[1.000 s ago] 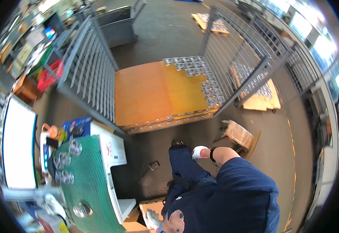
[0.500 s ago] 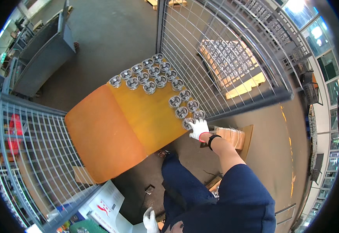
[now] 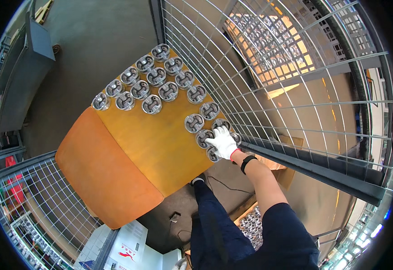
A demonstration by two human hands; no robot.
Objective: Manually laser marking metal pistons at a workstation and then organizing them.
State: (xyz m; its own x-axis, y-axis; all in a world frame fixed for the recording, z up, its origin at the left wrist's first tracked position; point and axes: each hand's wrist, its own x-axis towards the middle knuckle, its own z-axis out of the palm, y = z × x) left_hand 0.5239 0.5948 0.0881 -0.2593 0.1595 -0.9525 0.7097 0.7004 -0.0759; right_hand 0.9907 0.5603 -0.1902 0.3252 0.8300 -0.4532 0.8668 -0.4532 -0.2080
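Observation:
Metal pistons (image 3: 152,104), silver and round, stand in rows on a yellow-orange tabletop (image 3: 147,139). My right hand (image 3: 224,143), in a white glove with a red cuff, lies over the group at the table's right near corner. Its thumb and fingers are spread and touch the tops of neighbouring pistons, including a piston (image 3: 203,139) by the thumb; the palm partly hides others. No piston is lifted. My left hand (image 3: 180,265), also white-gloved, shows only in part at the bottom edge, beside a white box; its fingers cannot be made out.
An orange sheet (image 3: 106,171) covers the table's left part. Wire mesh panels (image 3: 277,99) rise on the right and lower left. Beyond the right panel stands a pallet of pistons (image 3: 268,45). A box of shiny metal parts (image 3: 251,228) sits by my leg, and a white carton (image 3: 126,247) lower left.
My right hand has shifted from the nearest corner piston inward over the group, its fingers now spread across several. My left hand has dropped mostly out of view. The whole view has turned and come closer.

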